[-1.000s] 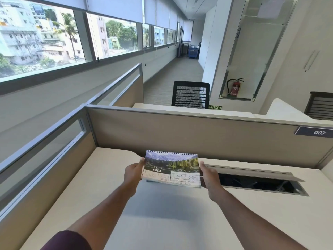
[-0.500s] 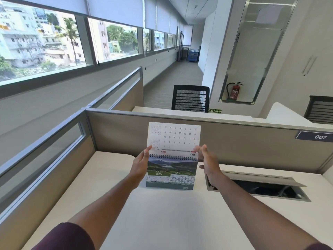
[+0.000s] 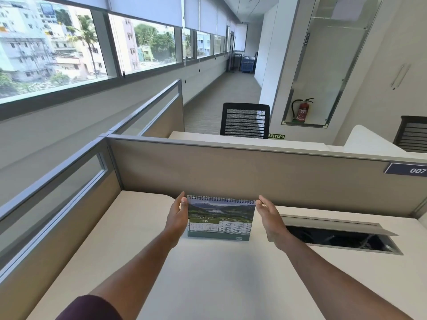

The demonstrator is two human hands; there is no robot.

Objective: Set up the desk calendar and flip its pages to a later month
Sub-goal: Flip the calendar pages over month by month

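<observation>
A spiral-bound desk calendar (image 3: 221, 218) stands upright on the white desk (image 3: 208, 278), near the back partition. Its facing page reads MAY under a green mountain photo. My left hand (image 3: 178, 217) rests against the calendar's left edge, fingers straight and touching the top corner. My right hand (image 3: 269, 218) hovers just off the right edge with fingers spread, its fingertips near the spiral's right end. Neither hand grips the calendar.
A beige partition (image 3: 254, 172) closes the desk at the back and the left. An open cable tray (image 3: 342, 236) with a raised flap is sunk into the desk right of my right hand. A black mesh chair (image 3: 245, 120) stands beyond the partition.
The April page was lifted up and turned over the spiral to the back, leaving May facing me. Both hands have come down to the calendar's sides and the right hand has let go.
</observation>
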